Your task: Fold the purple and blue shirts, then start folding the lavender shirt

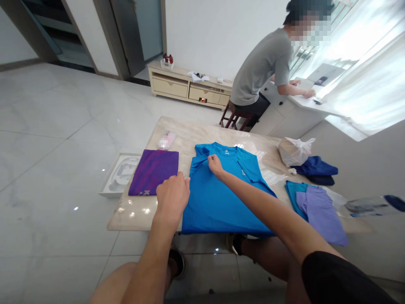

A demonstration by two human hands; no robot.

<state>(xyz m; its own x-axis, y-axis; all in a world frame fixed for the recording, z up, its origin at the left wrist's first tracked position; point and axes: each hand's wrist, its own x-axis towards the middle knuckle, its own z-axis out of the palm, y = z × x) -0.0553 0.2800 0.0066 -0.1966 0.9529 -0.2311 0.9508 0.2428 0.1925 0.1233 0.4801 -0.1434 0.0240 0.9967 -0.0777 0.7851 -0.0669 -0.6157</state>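
- While the right hand (215,165) pinches a fold of the blue shirt (218,202) between closed fingertips, close to the sleeve on the shirt's left side, the rest of the garment lies flat
- Beside that, the left hand (172,192) has its fingers curled in at the shirt's left border; whether it has hold of any cloth I cannot tell, since the back of the hand hides the fingertips
- Collar toward the far edge of the table (152,215), the blue shirt lies across the middle of the surface, and its lower end reaches the near edge
- Along the left edge of the surface sits a folded purple garment (158,166), just beside the left hand
- Near the far left corner is a small pink packet (170,137), partly blurred
- Beside the left edge, lower than the surface, is an open white box (118,185)
- Toward the right edge are a white plastic bag (294,151), a dark blue cloth (316,169), and a lavender garment (321,211) overlapping a teal cloth (294,196)
- By the near right corner, a clear bottle (367,207) shows a dark cap
- Beyond the far edge, a person in a grey T-shirt (262,63) leans over a white counter (300,101)
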